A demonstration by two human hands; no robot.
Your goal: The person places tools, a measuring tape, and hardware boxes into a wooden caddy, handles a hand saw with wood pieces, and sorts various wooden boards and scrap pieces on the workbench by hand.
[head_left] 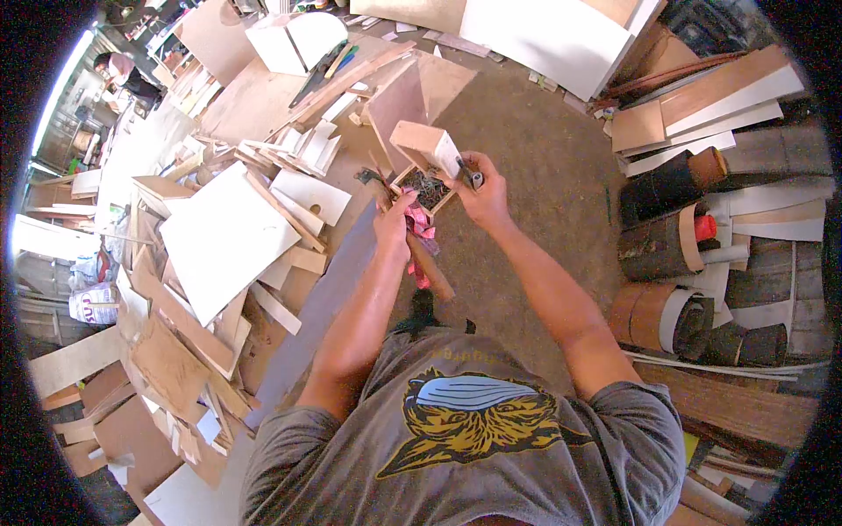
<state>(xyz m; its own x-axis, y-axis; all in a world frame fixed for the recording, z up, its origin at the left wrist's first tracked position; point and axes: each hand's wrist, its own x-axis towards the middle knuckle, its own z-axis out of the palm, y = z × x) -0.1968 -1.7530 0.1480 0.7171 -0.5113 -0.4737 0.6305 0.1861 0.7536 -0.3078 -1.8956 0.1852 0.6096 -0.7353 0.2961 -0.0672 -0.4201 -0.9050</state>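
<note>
In the middle of the head view, my left hand (392,226) is closed on a long narrow wooden piece (429,268), with a pink cloth (421,230) hanging beside the fingers. My right hand (482,193) has its fingers wrapped round a dark tool (474,178), next to the white side of a small wooden box (424,140). Between the hands lies an open wooden tray (440,203) holding a heap of small dark metal pieces (423,186). The far end of the wooden piece is partly hidden by my left hand.
Piled wood offcuts and a white board (230,244) lie at the left. Dark rolls (671,186) and stacked planks (702,101) line the right. A thin upright panel (395,110) stands beyond the box. Another person (128,74) is at the far upper left.
</note>
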